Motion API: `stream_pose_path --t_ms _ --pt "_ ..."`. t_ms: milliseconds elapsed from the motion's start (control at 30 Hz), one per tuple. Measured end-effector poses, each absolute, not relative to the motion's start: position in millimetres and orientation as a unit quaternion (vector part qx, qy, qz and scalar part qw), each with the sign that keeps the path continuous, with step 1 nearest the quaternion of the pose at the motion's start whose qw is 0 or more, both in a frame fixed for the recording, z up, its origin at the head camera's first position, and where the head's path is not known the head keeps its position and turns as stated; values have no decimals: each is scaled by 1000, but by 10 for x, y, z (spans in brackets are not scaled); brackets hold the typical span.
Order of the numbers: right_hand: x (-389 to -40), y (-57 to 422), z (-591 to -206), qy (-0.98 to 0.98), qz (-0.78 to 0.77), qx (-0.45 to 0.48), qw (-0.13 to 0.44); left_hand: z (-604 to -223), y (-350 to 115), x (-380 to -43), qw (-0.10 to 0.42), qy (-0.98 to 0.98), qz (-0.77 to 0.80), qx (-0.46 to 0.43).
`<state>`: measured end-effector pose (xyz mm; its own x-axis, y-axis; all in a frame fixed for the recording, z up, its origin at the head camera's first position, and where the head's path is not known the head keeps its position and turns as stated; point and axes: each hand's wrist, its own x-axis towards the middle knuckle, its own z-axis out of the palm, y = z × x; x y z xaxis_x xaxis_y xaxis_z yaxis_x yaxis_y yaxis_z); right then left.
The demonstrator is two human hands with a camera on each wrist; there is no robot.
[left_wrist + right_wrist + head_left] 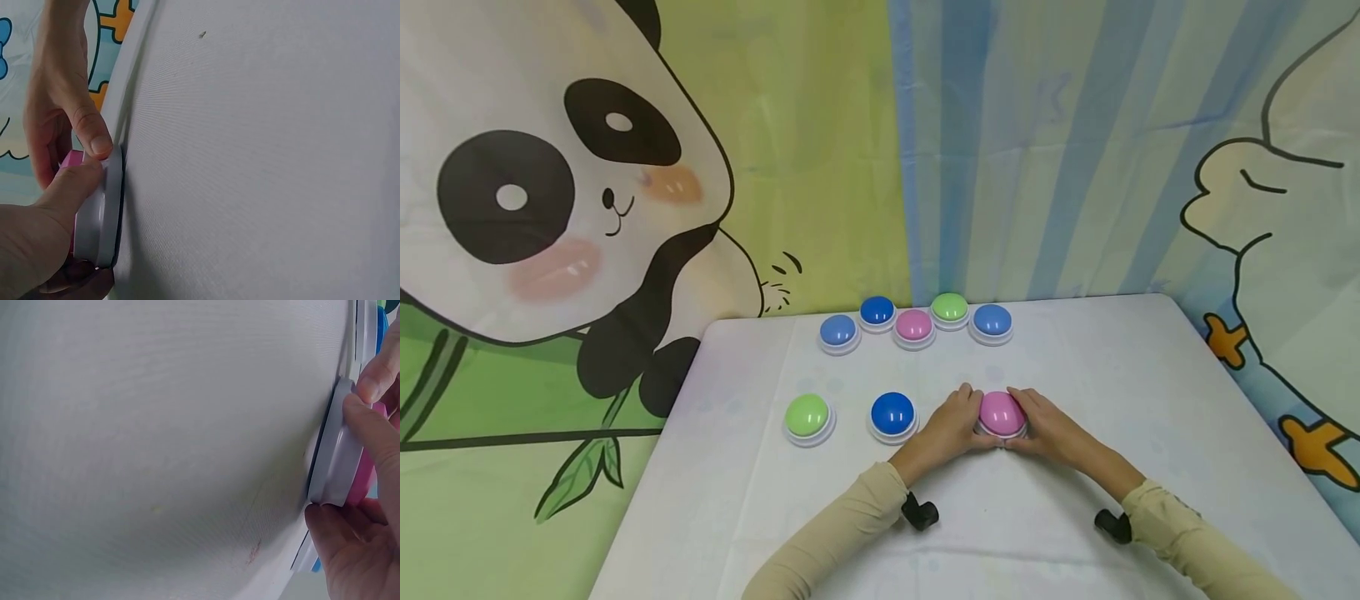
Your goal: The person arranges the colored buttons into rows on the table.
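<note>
Behind where a white table (1097,358) spreads out, a cartoon-printed backdrop (820,167) fills the room's view. Both the left hand (951,423) and the right hand (1060,432) curl round opposite sides of a pink button (1002,412), rightmost in the front row (other coloured buttons (892,413) sit left and behind). Only the wrist views show the thin dark edge (322,434) under its pale base (100,219).

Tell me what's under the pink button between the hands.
The pink button has a pale base, which appears to sit on the white table. Whatever lies directly under the base is covered and cannot be seen.
</note>
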<state>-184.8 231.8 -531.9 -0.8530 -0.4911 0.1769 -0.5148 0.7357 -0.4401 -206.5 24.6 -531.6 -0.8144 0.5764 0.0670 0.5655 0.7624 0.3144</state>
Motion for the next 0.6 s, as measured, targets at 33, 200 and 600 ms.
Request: stream_pose_path --t_ms 33,200,600 --pt "-1849 2320 -5321 -931 244 269 23 -5319 245 -2062 14 939 161 305" --pt "-1844 2324 -5328 -930 252 268 20 -5326 240 -2053 14 939 162 304" --pt "-1837 2325 -5354 -925 255 277 43 -5316 243 -2038 17 942 148 302"
